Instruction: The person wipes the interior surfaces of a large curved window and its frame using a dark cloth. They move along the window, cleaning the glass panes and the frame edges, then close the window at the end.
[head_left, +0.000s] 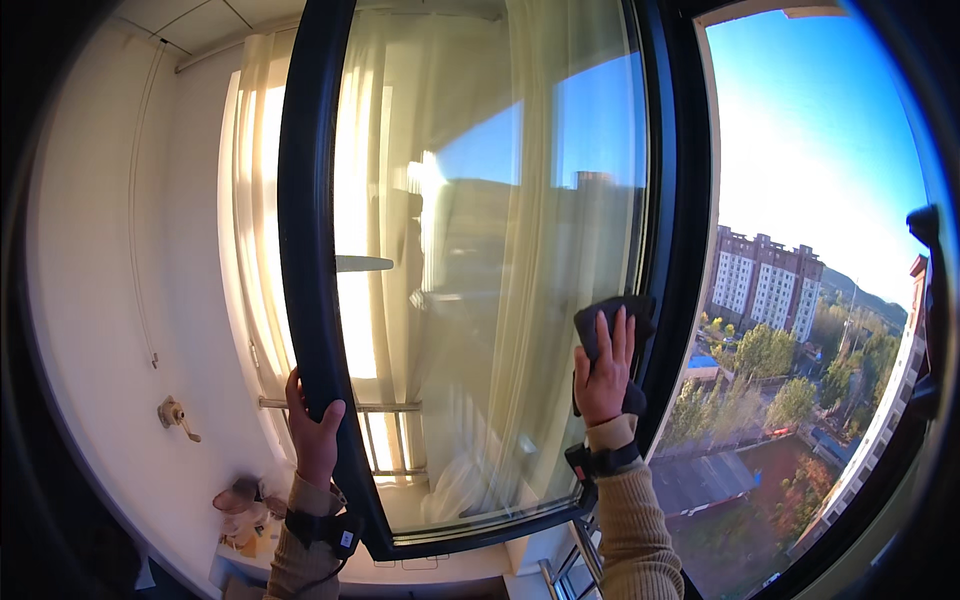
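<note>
An opened window sash with a dark frame (307, 225) and a glass pane (480, 300) stands before me. My left hand (313, 435) grips the lower part of the frame's left side, thumb and fingers on either side of it. A dark cloth (600, 319) lies flat against the glass near its right edge. My right hand (606, 379) presses on this cloth with fingers stretched upward, and part of the cloth hangs beside the wrist. The pane shows cream curtains together with reflections of sky and hills.
Cream curtains (259, 187) hang behind the sash at left. A metal rail (274, 403) crosses behind the sash, and a hand crank (178, 418) sits on the white wall. Beyond the opening at right, far below, are trees (765, 351) and apartment blocks (765, 281).
</note>
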